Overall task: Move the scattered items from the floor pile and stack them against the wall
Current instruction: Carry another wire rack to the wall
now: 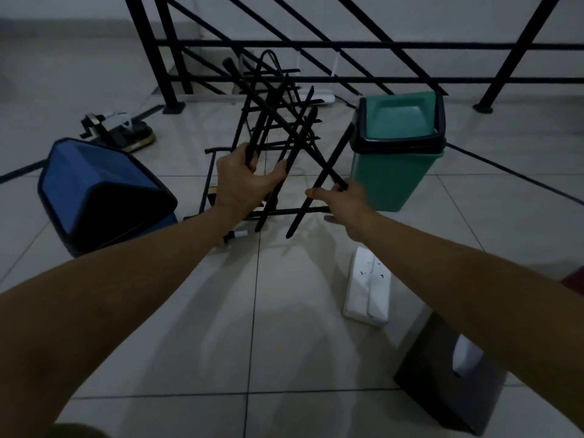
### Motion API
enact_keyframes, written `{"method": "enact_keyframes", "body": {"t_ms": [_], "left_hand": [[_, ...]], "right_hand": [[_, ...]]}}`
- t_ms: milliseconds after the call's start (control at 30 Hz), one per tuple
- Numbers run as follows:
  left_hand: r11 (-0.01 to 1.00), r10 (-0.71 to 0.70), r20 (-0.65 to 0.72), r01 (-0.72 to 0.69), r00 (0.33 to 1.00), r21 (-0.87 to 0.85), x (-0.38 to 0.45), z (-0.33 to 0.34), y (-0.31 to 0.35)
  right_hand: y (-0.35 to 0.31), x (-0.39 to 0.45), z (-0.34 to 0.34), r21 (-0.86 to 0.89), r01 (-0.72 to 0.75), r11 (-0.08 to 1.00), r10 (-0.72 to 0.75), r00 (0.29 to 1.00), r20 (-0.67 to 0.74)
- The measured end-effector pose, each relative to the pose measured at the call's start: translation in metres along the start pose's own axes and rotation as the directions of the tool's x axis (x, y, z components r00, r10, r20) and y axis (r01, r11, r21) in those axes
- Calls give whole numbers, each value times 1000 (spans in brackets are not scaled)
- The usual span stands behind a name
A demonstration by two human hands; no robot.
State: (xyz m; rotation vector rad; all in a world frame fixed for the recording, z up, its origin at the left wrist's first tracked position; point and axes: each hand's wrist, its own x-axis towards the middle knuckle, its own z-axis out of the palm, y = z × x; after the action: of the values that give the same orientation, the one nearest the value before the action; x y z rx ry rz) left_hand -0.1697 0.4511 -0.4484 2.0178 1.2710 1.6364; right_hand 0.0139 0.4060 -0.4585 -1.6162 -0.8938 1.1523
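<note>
A tangle of black metal frames (278,121) stands on the tiled floor in the middle of the view, leaning toward the railing. My left hand (243,181) grips the lower bars of one frame, fingers curled round them. My right hand (344,200) holds a long black bar on the frame's right side, thumb stretched out to the left. A blue bin (94,191) lies tipped on its side at the left. A green bin (398,147) with a swing lid stands upright at the right.
A black railing (316,45) crosses the back, a wall behind it. A white tissue pack (368,286) and a dark tissue box (448,374) lie near right. A small clamp-like device (117,128) sits at far left. A white power strip (325,98) lies under the railing.
</note>
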Motion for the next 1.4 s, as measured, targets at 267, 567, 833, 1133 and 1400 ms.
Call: {"method": "enact_keyframes", "body": {"t_ms": [267, 567, 833, 1133, 1400], "left_hand": [[953, -304, 191, 299, 933, 51, 5, -10, -12], [687, -429, 446, -37, 785, 726, 0, -37, -13], [529, 335, 633, -695, 698, 486, 1, -49, -9], [457, -280, 589, -434, 758, 776, 8, -21, 24], [500, -399, 645, -434, 652, 749, -4, -22, 19]], "right_hand": [[-25, 1, 5, -235, 341, 910, -387, 904, -185], [-24, 0, -4, -628, 485, 608, -679, 727, -96], [-15, -5, 1, -796, 528, 295, -727, 665, 172], [-21, -24, 24, -805, 580, 123, -722, 609, 329], [-10, -27, 31, -757, 638, -139, -823, 351, 447]]}}
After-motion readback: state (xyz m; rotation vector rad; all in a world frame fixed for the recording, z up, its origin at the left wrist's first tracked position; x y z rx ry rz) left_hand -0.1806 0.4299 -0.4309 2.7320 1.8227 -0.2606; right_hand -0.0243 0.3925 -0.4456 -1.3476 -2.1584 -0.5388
